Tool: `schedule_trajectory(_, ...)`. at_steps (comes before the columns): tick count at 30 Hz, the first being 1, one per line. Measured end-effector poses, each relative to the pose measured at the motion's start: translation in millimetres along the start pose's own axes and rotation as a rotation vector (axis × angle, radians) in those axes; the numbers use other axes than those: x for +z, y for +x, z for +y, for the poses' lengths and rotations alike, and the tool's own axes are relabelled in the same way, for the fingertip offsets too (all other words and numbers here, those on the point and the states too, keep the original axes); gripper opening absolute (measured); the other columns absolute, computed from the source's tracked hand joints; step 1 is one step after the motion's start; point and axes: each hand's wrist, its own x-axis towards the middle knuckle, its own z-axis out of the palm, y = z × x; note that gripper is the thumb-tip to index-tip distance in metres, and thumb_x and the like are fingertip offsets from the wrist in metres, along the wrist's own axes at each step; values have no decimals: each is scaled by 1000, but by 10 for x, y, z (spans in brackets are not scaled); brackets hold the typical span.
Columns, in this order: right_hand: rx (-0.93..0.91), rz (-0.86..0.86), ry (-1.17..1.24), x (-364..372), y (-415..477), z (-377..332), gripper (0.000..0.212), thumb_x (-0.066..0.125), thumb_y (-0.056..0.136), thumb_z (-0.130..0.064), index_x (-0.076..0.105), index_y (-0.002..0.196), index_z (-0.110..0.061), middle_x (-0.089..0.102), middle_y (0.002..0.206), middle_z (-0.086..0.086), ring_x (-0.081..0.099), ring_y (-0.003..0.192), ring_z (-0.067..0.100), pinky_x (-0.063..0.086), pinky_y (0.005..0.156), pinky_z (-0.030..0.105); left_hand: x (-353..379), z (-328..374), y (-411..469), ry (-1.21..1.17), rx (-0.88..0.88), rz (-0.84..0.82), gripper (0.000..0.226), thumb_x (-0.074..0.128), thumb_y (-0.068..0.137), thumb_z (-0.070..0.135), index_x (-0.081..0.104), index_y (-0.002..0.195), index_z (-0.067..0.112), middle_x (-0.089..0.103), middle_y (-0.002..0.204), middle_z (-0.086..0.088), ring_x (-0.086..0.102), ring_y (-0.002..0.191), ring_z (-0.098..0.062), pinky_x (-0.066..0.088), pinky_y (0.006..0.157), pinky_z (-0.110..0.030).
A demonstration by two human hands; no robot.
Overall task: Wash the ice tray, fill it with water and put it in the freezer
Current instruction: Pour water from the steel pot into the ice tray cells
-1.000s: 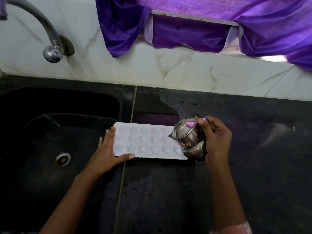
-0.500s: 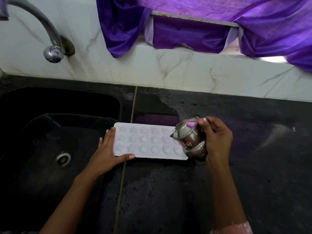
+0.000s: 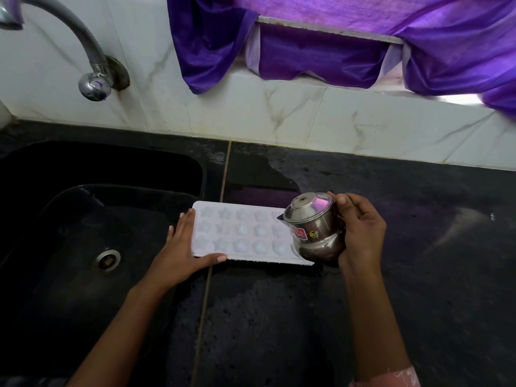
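Black stone counter [image 3: 405,289] with wet patches, white marble-look wall tiles [image 3: 279,115] behind it, purple curtain [image 3: 335,51] hanging at 12 to 2 o'clock. Black sink [image 3: 55,275] fills the 9 o'clock side, drain [image 3: 107,258] in its floor, steel tap [image 3: 83,46] up at 11 o'clock. On head cam I see the white ice tray [image 3: 240,233] near frame centre, flat on the counter, long side running 9 to 3, its left end just beside the sink edge. Left hand [image 3: 181,252] is on the tray's 9 o'clock end: fingers straight and laid along the short edge, thumb stretched along the near edge, nothing gripped. Right hand [image 3: 360,233] at 3 o'clock of the tray has its fingers curled round a small lidded steel pot [image 3: 315,230], thumb up by the lid. Pot is tipped toward 9 o'clock, spout over the tray's right end. I can't tell whether water is coming out. Pink sleeve [image 3: 391,378] cuff shows at 5 o'clock.
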Motion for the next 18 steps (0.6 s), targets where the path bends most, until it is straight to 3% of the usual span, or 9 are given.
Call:
schedule_trajectory(2,-20,-24,-30,41,-11,1,12,67,79,-6,64,73,-16,69,77,2,64,78,14,53,73,22,-2,4,-3,-1,14,0,126,64,59,74,-8,148,22,-7,143,22,-18,127,7,-11,108,-24)
schedule_trajectory(8,-110,-76,-150,127,-24,-6,16,69,78,-5,63,72,-18,68,61,-17,61,63,-5,49,63,10,-37,112,-43,7,-20,-10,113,72,73,45,-8,148,21,-6,156,8,-17,123,4,-5,113,-33)
schedule_trajectory(18,-155,-109,-266,162,-16,0,16,72,77,-9,66,73,-23,70,77,-2,64,74,9,49,67,16,-56,121,-58,28,-11,-3,112,72,72,47,-6,149,21,-5,155,10,-19,123,5,-6,113,-31)
